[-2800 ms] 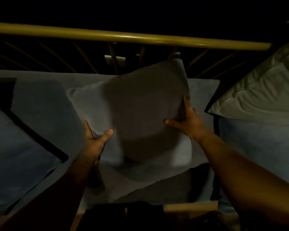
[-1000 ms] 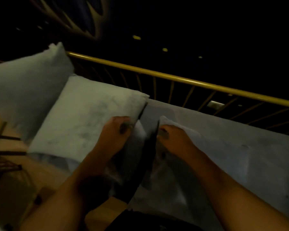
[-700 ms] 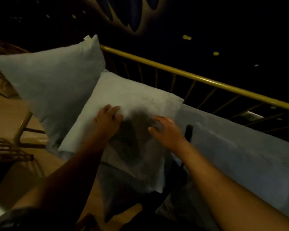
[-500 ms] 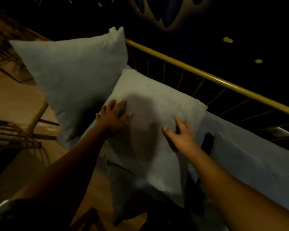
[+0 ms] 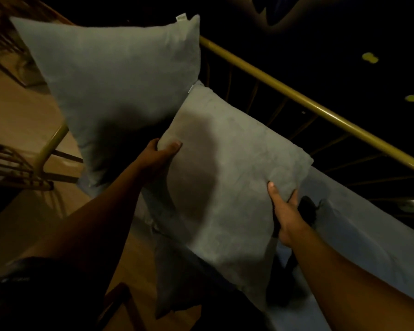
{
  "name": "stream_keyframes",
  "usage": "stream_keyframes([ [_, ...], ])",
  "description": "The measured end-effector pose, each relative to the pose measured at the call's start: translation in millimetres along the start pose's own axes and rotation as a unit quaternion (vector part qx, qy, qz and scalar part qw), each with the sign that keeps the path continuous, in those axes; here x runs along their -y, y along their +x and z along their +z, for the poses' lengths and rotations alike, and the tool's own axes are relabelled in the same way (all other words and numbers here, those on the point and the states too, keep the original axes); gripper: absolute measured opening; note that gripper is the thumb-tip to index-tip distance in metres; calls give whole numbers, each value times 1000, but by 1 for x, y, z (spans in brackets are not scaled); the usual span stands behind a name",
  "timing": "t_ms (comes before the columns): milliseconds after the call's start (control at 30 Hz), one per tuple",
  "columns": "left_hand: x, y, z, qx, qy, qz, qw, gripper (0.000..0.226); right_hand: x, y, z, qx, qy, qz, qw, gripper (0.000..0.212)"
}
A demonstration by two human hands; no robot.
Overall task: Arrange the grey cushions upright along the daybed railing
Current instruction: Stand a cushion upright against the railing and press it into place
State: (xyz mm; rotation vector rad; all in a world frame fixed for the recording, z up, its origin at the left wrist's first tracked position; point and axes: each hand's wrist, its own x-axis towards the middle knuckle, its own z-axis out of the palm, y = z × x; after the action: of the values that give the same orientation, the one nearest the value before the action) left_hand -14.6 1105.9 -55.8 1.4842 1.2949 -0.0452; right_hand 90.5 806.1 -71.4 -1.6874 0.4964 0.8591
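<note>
The daybed mattress (image 5: 373, 237) runs off frame at right, and dim light swallows everything beyond the yellow railing (image 5: 296, 93). An upright grey cushion (image 5: 117, 80) stands at the railing's left end; the second grey cushion (image 5: 234, 177) tilts just beside it, covering part of a darker cushion (image 5: 175, 278). The left hand (image 5: 157, 155) grips its left edge, the right hand (image 5: 286, 216) its right edge, fingers hidden behind.

Both hands grip a grey cushion (image 5: 230, 168) (tilted) beside the railing (image 5: 296, 96).
</note>
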Motion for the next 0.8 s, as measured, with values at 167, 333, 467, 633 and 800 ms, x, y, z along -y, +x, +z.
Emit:
stream_keyframes([
  [167,-11,-39,-2,-19,1,25,1000,72,6,-20,-14,39,22,-30,999,117],
  [333,-26,-94,12,-8,22,118,993,70,18,-47,-56,20,38,-125,991,92],
  [467,-42,-137,43,65,40,210,975,68,31,-66,-118,-4,21,-200,979,88],
  [633,-62,-177,114,131,130,252,950,111,54,-84,-227,-28,-31,-293,955,105],
  [800,-90,-207,206,159,152,279,935,129,71,-92,-323,-139,-106,-342,923,123],
])
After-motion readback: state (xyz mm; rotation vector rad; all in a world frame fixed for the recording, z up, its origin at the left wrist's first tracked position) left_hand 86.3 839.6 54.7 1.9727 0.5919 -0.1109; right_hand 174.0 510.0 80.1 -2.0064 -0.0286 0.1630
